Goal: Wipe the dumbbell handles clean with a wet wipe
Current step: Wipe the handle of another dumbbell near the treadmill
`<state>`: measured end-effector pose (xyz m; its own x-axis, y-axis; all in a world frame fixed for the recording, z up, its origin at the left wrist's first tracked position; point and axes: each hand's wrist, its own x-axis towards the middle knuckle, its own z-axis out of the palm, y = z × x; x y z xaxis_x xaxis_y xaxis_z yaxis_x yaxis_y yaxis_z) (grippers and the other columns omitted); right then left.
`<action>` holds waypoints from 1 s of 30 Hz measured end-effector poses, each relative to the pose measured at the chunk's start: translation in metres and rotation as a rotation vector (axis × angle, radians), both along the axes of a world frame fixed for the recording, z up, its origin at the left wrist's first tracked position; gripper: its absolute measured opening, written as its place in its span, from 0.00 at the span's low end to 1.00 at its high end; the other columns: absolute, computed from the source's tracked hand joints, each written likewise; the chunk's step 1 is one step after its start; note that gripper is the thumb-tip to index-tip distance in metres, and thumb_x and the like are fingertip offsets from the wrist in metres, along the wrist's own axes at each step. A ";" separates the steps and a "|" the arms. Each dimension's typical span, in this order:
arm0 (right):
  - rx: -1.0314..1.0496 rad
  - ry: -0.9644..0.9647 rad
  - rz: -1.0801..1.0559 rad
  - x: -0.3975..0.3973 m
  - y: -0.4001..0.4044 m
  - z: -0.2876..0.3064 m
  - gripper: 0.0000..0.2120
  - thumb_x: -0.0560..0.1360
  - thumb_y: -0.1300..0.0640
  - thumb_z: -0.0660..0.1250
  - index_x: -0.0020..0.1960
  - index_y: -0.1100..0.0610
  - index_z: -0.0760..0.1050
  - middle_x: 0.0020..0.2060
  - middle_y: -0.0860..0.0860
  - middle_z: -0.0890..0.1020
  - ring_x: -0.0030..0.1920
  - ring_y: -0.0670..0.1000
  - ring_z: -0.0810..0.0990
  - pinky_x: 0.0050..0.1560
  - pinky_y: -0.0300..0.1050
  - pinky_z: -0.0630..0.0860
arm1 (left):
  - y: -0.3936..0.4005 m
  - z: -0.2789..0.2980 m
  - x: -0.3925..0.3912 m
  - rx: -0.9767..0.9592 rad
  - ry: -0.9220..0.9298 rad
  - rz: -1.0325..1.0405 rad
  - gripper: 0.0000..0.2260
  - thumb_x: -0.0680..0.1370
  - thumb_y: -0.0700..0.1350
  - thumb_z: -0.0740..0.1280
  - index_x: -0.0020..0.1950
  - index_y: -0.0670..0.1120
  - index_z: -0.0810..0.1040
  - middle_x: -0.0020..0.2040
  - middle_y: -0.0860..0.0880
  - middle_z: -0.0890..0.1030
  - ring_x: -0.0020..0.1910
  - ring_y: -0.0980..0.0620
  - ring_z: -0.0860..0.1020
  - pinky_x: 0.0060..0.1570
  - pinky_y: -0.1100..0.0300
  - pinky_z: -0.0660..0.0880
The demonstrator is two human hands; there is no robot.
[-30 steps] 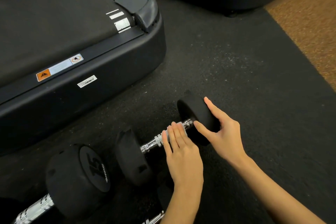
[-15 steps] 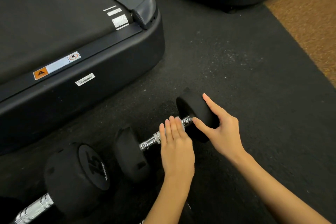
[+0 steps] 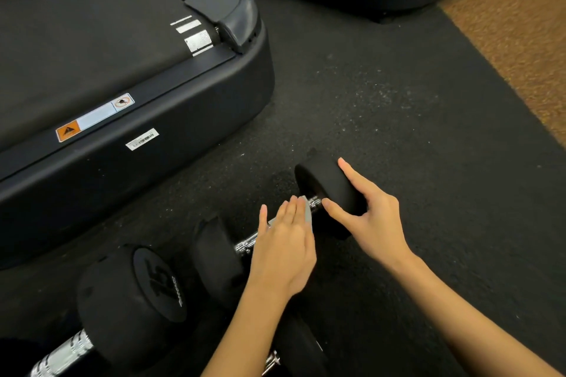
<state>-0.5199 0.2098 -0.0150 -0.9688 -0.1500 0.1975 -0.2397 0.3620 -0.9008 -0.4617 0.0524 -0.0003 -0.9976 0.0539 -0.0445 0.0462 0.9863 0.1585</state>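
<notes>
While it lies on the mat, the small dumbbell is being worked by both hands.

Left fingers [image 3: 291,211]: straight and pressed together, flat over the wet wipe [image 3: 307,214], thumb held apart.
Left hand [image 3: 283,248]: palm down across the handle [image 3: 248,243]; only a pale edge of the wipe shows.
Right fingers [image 3: 356,176]: spread over the far head [image 3: 324,184], thumb at its inner face.
Right hand [image 3: 372,220]: braces that head, likely against rolling.
Dumbbell [image 3: 214,257]: centre, near the viewer, right of the treadmill [image 3: 183,119].
Handling: judged rigid and fairly heavy; round heads may roll; knurled chrome gives grip, though wet metal may be slick. Steady at a head.
Wipe: soft, thin, light; may bunch.
Larger dumbbell [image 3: 131,300]: near left, not being handled.
</notes>
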 end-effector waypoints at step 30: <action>-0.010 0.030 -0.018 -0.002 -0.001 -0.005 0.35 0.69 0.48 0.75 0.73 0.46 0.68 0.63 0.35 0.75 0.63 0.35 0.74 0.61 0.38 0.75 | 0.010 -0.027 -0.014 0.180 0.412 0.187 0.15 0.71 0.41 0.77 0.56 0.46 0.83 0.48 0.50 0.85 0.51 0.51 0.81 0.61 0.47 0.73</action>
